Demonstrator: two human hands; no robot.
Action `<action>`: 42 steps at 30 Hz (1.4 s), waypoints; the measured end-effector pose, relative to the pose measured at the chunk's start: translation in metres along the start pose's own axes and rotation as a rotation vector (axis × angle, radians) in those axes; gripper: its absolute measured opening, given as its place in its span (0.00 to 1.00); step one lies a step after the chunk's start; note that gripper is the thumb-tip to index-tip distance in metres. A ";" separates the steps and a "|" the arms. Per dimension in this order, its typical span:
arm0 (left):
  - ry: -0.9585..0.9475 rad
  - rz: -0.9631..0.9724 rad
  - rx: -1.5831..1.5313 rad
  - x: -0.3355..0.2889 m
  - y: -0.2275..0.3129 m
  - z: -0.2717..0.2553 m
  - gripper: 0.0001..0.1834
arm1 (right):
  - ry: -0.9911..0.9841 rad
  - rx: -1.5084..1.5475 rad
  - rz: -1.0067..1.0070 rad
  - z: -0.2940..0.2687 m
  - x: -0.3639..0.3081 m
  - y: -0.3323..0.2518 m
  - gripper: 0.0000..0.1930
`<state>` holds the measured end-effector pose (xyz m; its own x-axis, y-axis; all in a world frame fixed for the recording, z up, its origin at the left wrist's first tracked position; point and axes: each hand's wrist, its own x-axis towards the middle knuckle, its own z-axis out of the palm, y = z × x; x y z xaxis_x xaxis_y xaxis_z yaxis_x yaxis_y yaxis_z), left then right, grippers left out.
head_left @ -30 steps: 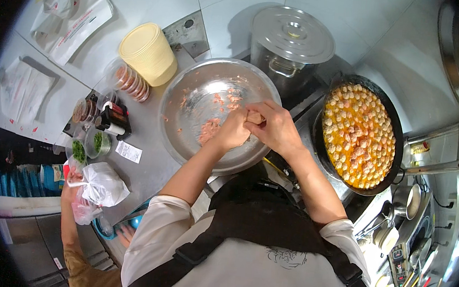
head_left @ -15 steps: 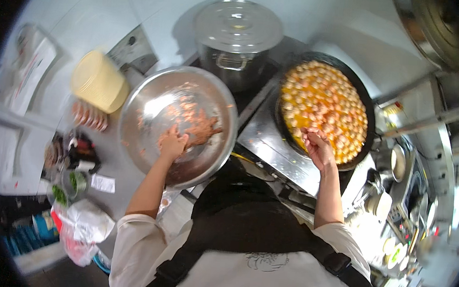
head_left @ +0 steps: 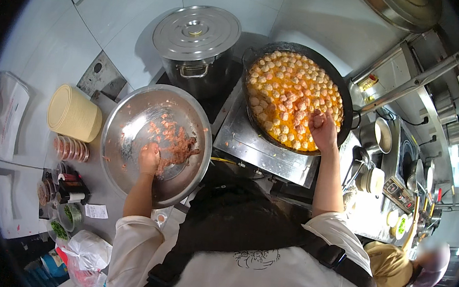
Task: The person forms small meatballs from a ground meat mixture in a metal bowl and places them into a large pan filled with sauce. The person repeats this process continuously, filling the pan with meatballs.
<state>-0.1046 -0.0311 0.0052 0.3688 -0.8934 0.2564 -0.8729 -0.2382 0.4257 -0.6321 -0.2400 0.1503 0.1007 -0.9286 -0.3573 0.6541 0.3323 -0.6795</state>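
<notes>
A wide steel bowl (head_left: 111, 158) holds pink minced meat (head_left: 175, 149), smeared and clumped over its bottom. My left hand (head_left: 149, 159) is in the bowl at the left side of the meat, curled into a fist around some of it. To the right, a large black pan (head_left: 346, 101) is filled with orange-yellow liquid and many meatballs (head_left: 270, 66), paler round the edge and pinker in the middle. Above the pan's near right part is my right hand (head_left: 323, 131), its fingers drawn together; what they hold, if anything, is hidden.
A lidded steel stockpot (head_left: 195, 38) stands behind, between bowl and pan. Left of the bowl are stacked cream tubs (head_left: 74, 111), a receipt (head_left: 96, 211) and bowls of chopped greens (head_left: 68, 214). Another person (head_left: 392, 267) is at the far lower right, near pots and a cooktop (head_left: 409, 157).
My left hand has closed from spread fingers on the meat into a fist. My right hand stays over the pan. The view has shifted, bringing another person in at the right.
</notes>
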 end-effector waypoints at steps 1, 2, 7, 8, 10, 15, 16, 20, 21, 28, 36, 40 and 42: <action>-0.005 0.013 -0.025 0.002 0.000 -0.003 0.06 | 0.073 -0.059 -0.036 -0.003 0.009 -0.002 0.23; -0.029 0.008 -0.042 0.004 0.002 -0.007 0.07 | 0.098 -0.167 -0.088 -0.007 0.017 -0.007 0.21; -0.111 -0.308 -0.391 0.024 0.039 -0.039 0.12 | 0.162 -0.910 -0.250 -0.009 0.053 -0.044 0.31; -0.181 -0.353 -0.583 0.029 0.049 -0.047 0.13 | 0.162 -0.983 -0.263 -0.004 0.055 -0.049 0.33; -0.211 -0.448 -1.024 0.036 0.068 -0.067 0.14 | 0.133 -1.058 -0.386 0.012 0.052 -0.045 0.29; -0.157 -0.631 -1.842 0.043 0.094 -0.110 0.15 | -0.229 -1.537 -0.251 0.062 0.013 0.055 0.23; -0.149 -0.660 -1.695 0.043 0.096 -0.111 0.15 | -0.344 -1.693 -0.228 0.074 -0.002 0.093 0.24; 0.018 -0.625 -1.406 0.035 0.091 -0.096 0.12 | -0.345 -1.561 -0.315 0.115 -0.039 0.133 0.36; 0.069 -0.605 -1.483 0.033 0.090 -0.090 0.05 | -0.380 -1.651 -0.487 0.125 -0.045 0.139 0.36; 0.200 -0.504 -1.332 0.028 0.097 -0.074 0.08 | -0.494 -1.650 -0.093 0.152 -0.059 0.202 0.37; 0.034 -0.446 -1.746 0.036 0.090 -0.113 0.09 | -0.593 -1.265 -0.086 0.151 -0.074 0.268 0.27; 0.322 -0.475 -1.444 0.039 0.099 -0.109 0.08 | -0.628 -1.295 0.019 0.160 -0.079 0.278 0.30; 0.339 -0.369 -1.444 0.039 0.104 -0.114 0.08 | -0.674 -1.342 -0.032 0.161 -0.076 0.275 0.31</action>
<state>-0.1446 -0.0471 0.1580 0.7174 -0.6952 0.0450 0.2542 0.3214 0.9122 -0.3398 -0.1043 0.0940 0.6607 -0.7142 -0.2310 -0.4544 -0.1355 -0.8804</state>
